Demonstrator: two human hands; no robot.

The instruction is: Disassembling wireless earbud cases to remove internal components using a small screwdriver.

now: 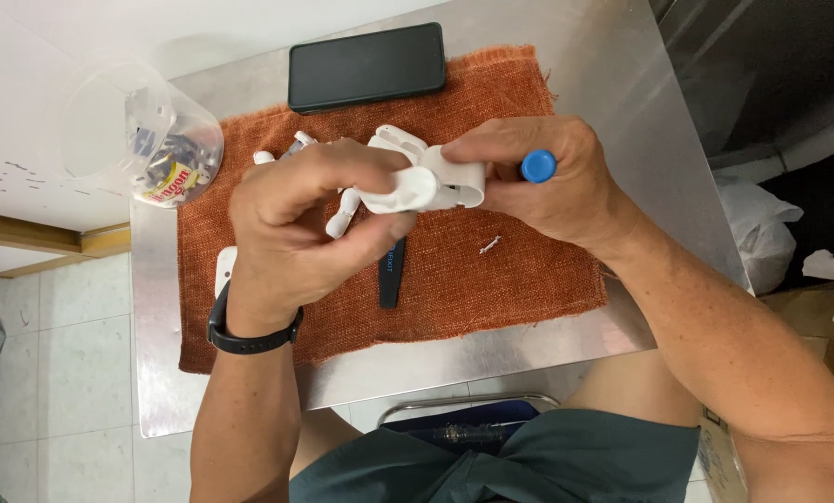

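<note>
A: Case [426, 186], white plastic, held over the middle of the orange cloth [491, 279] on a steel table [612, 74]. Who grips it?

B: Both hands. The left hand [305, 224] wraps its left end, thumb beneath, fingers curled over the top. The right hand [547, 182] pinches its right end while also grasping a tool with a blue cap [538, 166].

A: And around it?

B: White earbuds [342, 214] and loose white parts lie on the cloth just under the left hand. A black pry tool [392, 275] lies near the cloth's centre; a small metal bit [489, 245] lies to its right, apart from it. A black phone [367, 67] lies across the cloth's far edge. A clear cup [147, 140] of small odds and ends is tipped at the table's far left corner. A black band [249, 340] circles the left wrist.
</note>
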